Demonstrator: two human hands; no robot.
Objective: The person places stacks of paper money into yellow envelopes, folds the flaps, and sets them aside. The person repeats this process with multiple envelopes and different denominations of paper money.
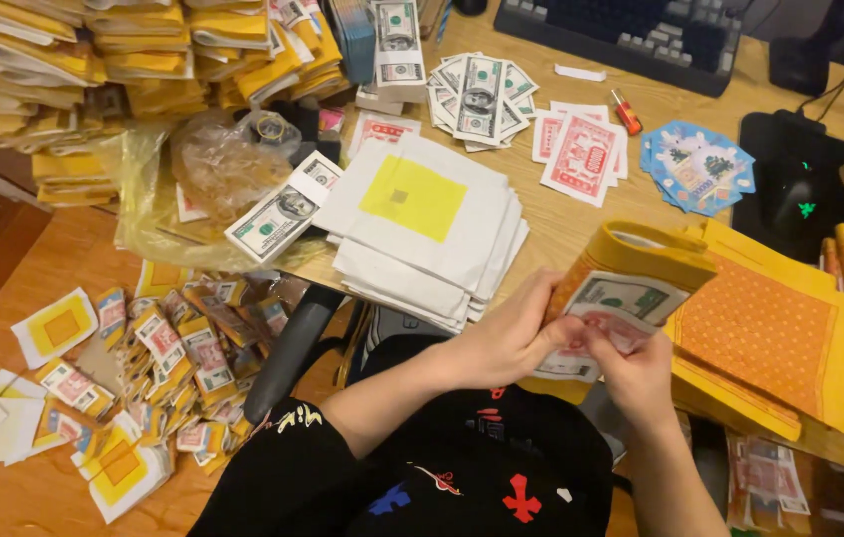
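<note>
My left hand (pixel 506 338) and my right hand (pixel 636 373) together grip a folded packet of paper notes (pixel 613 310) wrapped in yellow paper (pixel 641 254), held just above my lap at the desk's front edge. Green and pink printed notes show inside the yellow fold. Beside it on the right lies a stack of yellow-orange sheets (pixel 770 333). A pile of white sheets with a yellow square (pixel 422 219) rests on the desk to the left of my hands.
Banded note bundles (pixel 283 209), fanned notes (pixel 477 94), red-white slips (pixel 581 149) and blue cards (pixel 697 164) lie on the wooden desk (pixel 551 214). A keyboard (pixel 621 35) and mouse (pixel 798 194) sit behind. Folded packets (pixel 168 373) litter the floor.
</note>
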